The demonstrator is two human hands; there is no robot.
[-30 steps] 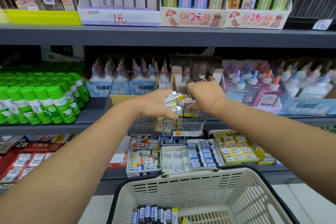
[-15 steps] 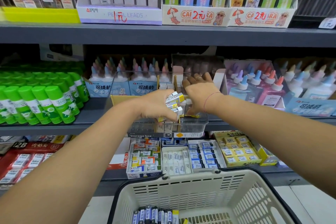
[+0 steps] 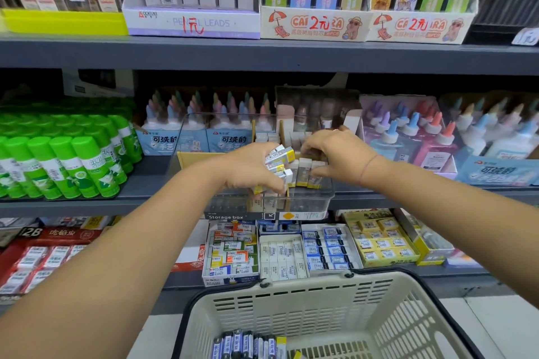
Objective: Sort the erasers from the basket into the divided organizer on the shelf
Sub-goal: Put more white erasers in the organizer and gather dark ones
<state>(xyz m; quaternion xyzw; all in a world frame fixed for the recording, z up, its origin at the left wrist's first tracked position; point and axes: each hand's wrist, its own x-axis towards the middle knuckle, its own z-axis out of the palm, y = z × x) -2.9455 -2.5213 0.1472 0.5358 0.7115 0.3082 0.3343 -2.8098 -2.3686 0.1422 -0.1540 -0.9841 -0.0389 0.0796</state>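
**Clerk:** Location: stationery aisle. A grey shelf [image 3: 87,201] runs across the middle of the frame, with green glue sticks [image 3: 73,166] at centre left. What do you log at the centre?

**Checker:** Item 1: clear divided organizer [image 3: 323,198], sitting at the shelf's front edge.
Item 2: your left hand [image 3: 250,167], closed round a handful of erasers [image 3: 280,159] that fans out above the organizer's middle.
Item 3: your right hand [image 3: 335,151], just to the right, curled over the standing erasers [image 3: 303,173] in a compartment, thumb in front.
Item 4: basket [image 3: 320,300] at the bottom of the frame, with loose erasers [image 3: 248,345] left along its floor at lower centre.

**Clerk:** Hazards?

**Checker:** Three, all judgement.
One: the handful is splayed, so an outer piece could slip as you loosen your fingers. It might land in the wrong compartment or drop past the front wall onto the boxes below.
Two: the standing row looks tightly packed, and a sideways nudge from your right hand could tip several over.
Three: the organizer is light and near the lip, so pulling toward you may slide it off. Release one piece at a time and press downward only.
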